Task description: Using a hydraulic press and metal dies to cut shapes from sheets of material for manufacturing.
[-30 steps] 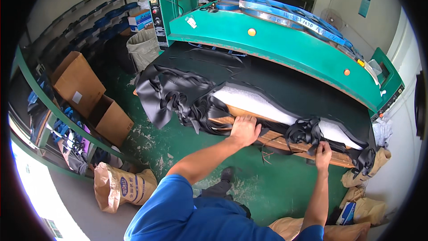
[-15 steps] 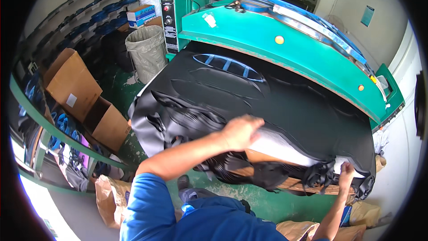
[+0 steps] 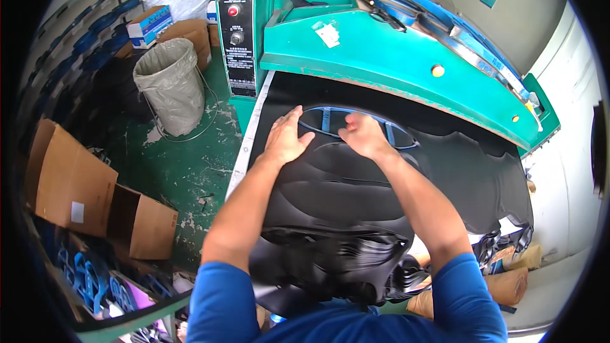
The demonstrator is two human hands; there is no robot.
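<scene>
A blue oval cutting die [image 3: 326, 121] with crossbars lies on black sheet material [image 3: 467, 181], below the green press beam [image 3: 375, 47]. My right hand [image 3: 367, 136] is closed over the die's middle crossbar, which it hides. At the die's left end, my left hand [image 3: 286, 141] rests with its fingers stretched out and holds nothing. Curved cut outlines show in the sheet just nearer to me than the die. Bunched black scraps [image 3: 324, 267] gather at the near edge, below my forearms.
A dark control panel [image 3: 236, 32] with knobs stands left of the beam. On the green floor are a lined bin [image 3: 170, 89] and an open cardboard box [image 3: 79, 184]. Racks with blue dies [image 3: 89, 38] line the far left. Brown paper bags [image 3: 502, 289] sit at lower right.
Both hands have moved from the near edge of the sheet to the die. My right hand has closed over its crossbar. The view has shifted left, and the white underlayer is now mostly hidden.
</scene>
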